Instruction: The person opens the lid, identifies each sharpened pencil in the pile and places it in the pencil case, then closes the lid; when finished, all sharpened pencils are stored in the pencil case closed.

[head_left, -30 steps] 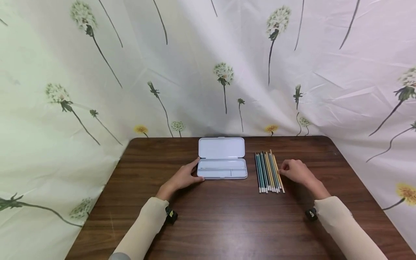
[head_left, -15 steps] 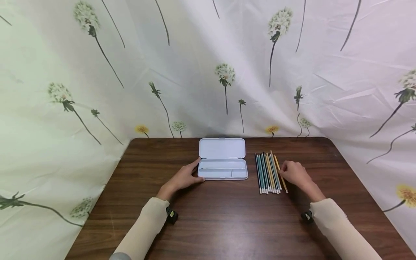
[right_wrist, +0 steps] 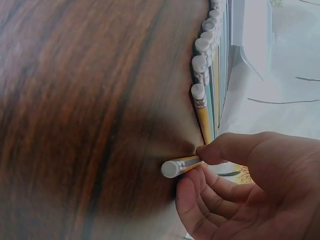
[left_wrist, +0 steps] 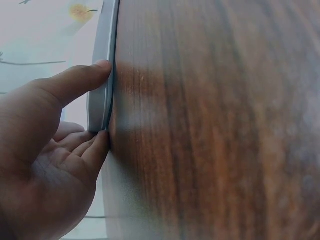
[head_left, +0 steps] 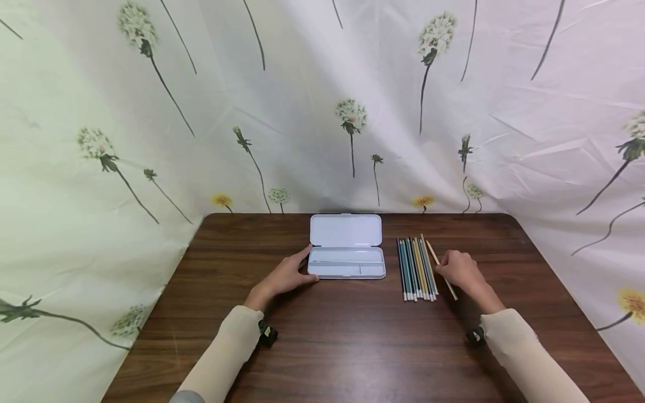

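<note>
A white pencil case lies open near the table's back edge, its lid tipped back and its compartments showing. My left hand holds its left end, thumb at the front corner and fingertips by the back corner; in the left wrist view the thumb presses the case's side wall. Right of the case, several teal, yellow and dark pencils lie side by side, eraser ends toward me. My right hand pinches a yellow pencil between thumb and fingers, its white eraser end pointing out in the right wrist view.
The dark wooden table ends at a white cloth backdrop printed with dandelions. A small dark wrist device is on the left wrist, and another like it on the right.
The yellow pencil at the row's right end has come away from the others, its eraser end swung right in my right hand's fingers. The left hand and case have stayed put.
</note>
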The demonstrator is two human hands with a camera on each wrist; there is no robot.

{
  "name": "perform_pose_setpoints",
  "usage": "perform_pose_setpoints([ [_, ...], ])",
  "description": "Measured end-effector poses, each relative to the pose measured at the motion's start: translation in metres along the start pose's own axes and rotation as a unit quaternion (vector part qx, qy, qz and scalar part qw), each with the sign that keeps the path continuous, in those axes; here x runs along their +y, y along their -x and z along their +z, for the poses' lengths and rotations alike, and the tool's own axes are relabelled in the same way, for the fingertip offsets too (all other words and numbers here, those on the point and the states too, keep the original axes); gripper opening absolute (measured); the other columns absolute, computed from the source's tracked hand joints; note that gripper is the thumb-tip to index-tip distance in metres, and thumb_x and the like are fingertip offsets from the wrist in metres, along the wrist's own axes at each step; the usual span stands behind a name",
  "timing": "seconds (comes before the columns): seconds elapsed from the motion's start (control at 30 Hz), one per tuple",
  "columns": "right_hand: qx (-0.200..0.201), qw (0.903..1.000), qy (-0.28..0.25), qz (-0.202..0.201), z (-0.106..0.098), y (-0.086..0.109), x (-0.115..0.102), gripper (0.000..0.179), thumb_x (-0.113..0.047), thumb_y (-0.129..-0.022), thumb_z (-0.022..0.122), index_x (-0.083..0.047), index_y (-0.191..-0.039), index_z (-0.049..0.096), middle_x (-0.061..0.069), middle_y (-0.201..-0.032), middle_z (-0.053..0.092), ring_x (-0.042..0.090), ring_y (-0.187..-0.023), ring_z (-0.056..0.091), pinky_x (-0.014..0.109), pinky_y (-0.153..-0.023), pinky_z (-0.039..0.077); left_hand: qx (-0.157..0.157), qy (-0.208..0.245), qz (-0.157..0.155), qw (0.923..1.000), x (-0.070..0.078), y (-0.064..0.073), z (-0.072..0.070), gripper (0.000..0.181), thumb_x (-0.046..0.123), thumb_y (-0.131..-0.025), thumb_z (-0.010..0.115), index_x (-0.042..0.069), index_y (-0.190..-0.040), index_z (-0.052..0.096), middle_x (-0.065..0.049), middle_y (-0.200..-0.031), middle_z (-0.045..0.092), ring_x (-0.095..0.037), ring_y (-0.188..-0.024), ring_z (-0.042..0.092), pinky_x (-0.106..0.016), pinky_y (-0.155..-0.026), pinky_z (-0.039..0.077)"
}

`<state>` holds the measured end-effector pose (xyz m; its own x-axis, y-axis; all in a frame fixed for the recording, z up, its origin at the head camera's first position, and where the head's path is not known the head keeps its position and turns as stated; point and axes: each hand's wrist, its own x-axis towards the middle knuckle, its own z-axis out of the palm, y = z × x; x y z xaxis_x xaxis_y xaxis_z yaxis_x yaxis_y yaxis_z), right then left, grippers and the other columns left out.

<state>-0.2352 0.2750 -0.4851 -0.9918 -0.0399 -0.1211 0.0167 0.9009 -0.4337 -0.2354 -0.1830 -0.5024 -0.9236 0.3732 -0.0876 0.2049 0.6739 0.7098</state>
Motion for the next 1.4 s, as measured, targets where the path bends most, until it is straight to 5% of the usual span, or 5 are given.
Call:
perform_pose_setpoints([
  [0.2, -0.005, 0.9998, -0.018, -0.008, -0.001, 0.002, 0.000, 0.035, -0.020, -0.098, 0.063, -0.015, -0.066, 0.048, -0.006, -0.056, 0.039, 0.013, -0.053, 0.040, 0.031, -0.058, 0.036, -0.003, -0.004, 0.002, 1.0000, -0.001, 0.001, 0.001, 0.095, 0.025, -0.098, 0.080, 0.005, -0.170, 0.021, -0.016, -0.175, 0.027, -0.031, -0.158, 0.038, -0.048, -0.125, 0.040],
  [0.6, 0.022, 0.9977, -0.038, -0.052, -0.024, -0.003, -0.030, 0.014, -0.016, -0.099, 0.066, -0.002, -0.097, 0.064, 0.012, -0.083, 0.068, 0.019, -0.062, 0.058, 0.032, -0.055, 0.047, -0.002, 0.003, 0.007, 1.0000, -0.002, -0.004, 0.002, 0.097, 0.025, -0.097, 0.081, 0.006, -0.171, 0.021, -0.017, -0.175, 0.028, -0.033, -0.156, 0.042, -0.048, -0.124, 0.041],
  [1.03, 0.031, 0.9899, 0.012, -0.138, -0.035, -0.023, -0.086, 0.005, -0.014, -0.093, 0.072, -0.009, -0.092, 0.071, 0.006, -0.085, 0.072, 0.018, -0.067, 0.061, 0.034, -0.060, 0.048, -0.002, 0.000, 0.001, 1.0000, 0.000, -0.002, -0.001, 0.097, 0.027, -0.097, 0.081, 0.007, -0.171, 0.021, -0.018, -0.175, 0.029, -0.034, -0.156, 0.042, -0.049, -0.124, 0.041],
  [1.4, -0.008, 0.9792, 0.045, -0.198, -0.034, -0.036, -0.126, 0.003, -0.015, -0.092, 0.074, -0.012, -0.092, 0.074, 0.001, -0.082, 0.070, 0.016, -0.069, 0.058, 0.033, -0.061, 0.047, -0.004, -0.002, 0.000, 1.0000, -0.004, -0.005, 0.002, 0.097, 0.025, -0.097, 0.081, 0.008, -0.171, 0.021, -0.018, -0.174, 0.030, -0.035, -0.154, 0.044, -0.049, -0.123, 0.042],
])
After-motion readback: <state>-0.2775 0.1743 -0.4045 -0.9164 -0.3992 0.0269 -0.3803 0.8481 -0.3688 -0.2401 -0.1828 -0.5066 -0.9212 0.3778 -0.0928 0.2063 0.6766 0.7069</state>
